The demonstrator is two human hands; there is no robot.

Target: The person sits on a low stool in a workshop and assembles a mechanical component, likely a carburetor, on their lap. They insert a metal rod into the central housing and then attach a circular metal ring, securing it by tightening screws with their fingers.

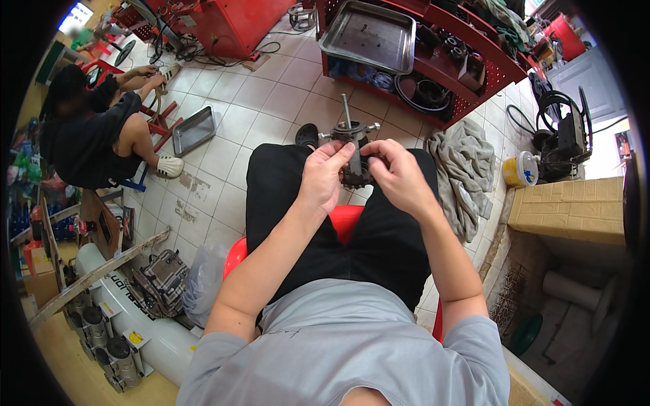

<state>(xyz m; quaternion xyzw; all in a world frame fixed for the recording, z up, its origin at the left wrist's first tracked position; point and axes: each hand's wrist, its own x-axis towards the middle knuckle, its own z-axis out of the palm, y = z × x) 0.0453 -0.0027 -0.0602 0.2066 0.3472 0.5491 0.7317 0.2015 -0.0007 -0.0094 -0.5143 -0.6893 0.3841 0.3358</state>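
Note:
Between my knees stands a grey and dark metal machine part point(357, 177), roughly cylindrical, with side fittings and a thin rod rising from its top. My left hand point(326, 174) is closed at its left side, thumb and fingers pressed together in front of the metal. My right hand point(398, 177) is at the right side, its fingers curled in a pinch beside the part. Whatever either pinch holds is too small or hidden to make out. What supports the part underneath is also hidden.
A red tool cart point(467, 101) ahead carries a metal tray point(369, 37). A grey cloth point(464, 172) lies on the floor at right, near a white and yellow bucket point(520, 169). Another person point(91, 135) sits at left beside a floor tray point(194, 130). I sit on a red chair point(235, 256).

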